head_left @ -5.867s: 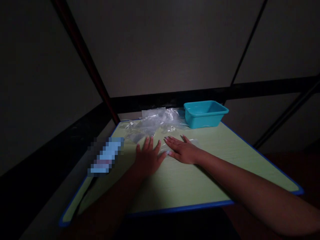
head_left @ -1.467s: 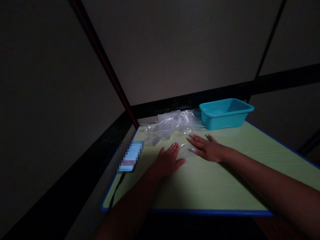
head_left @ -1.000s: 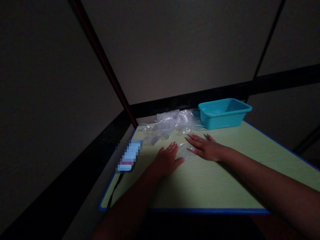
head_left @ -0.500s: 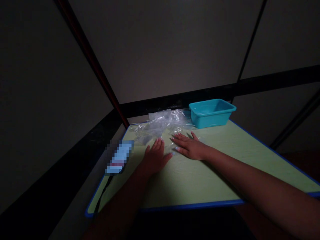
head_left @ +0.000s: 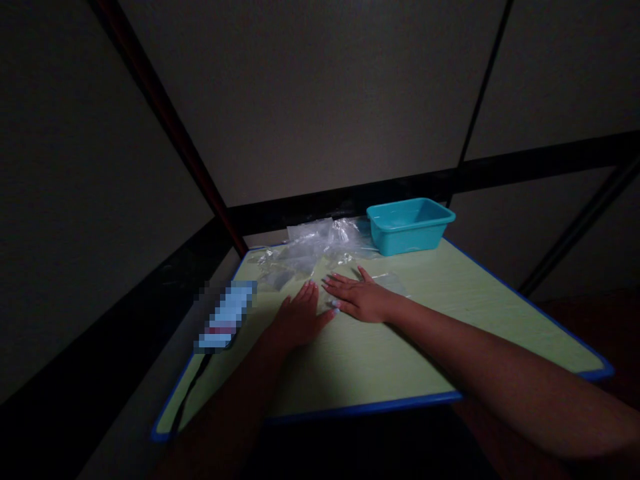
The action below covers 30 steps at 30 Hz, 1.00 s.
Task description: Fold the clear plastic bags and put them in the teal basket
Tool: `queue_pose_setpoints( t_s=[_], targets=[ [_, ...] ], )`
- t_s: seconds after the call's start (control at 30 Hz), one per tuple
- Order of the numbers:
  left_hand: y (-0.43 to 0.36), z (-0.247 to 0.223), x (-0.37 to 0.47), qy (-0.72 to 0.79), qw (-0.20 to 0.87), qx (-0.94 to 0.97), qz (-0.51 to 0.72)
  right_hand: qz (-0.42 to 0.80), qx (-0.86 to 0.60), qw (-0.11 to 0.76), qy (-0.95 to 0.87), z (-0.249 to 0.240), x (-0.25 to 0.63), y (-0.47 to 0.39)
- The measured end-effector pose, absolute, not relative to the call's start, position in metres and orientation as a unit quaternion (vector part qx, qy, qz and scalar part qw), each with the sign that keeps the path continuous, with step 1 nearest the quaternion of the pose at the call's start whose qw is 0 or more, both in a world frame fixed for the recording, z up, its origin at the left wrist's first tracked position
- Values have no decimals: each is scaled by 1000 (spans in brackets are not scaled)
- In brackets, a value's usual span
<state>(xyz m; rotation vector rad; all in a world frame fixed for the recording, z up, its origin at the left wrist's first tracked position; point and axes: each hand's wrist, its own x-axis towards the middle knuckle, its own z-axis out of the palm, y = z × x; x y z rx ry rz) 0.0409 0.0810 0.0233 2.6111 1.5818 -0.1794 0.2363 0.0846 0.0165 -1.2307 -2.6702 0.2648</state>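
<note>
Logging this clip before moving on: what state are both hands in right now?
Left hand: open, palm down, holding nothing visible.
Right hand: open, palm down, partly covering a piece of clear plastic, not gripping it.

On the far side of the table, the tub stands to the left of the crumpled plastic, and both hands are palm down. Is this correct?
Not quite: in the head view, the tub stands to the right of the crumpled plastic. The rest holds: far side of the table, left hand and right hand palm down.
</note>
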Motion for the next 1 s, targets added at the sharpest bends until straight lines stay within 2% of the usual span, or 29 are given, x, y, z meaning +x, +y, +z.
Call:
queue_pose_setpoints(
  t_s=[0.37,1.0],
  targets=[
    [81,24,41,487,46,872,-8,91,-424,91,-896,13,237,84],
    [72,32,40,498,54,865,-35,81,-420,80,-900,13,240,84]
  ],
)
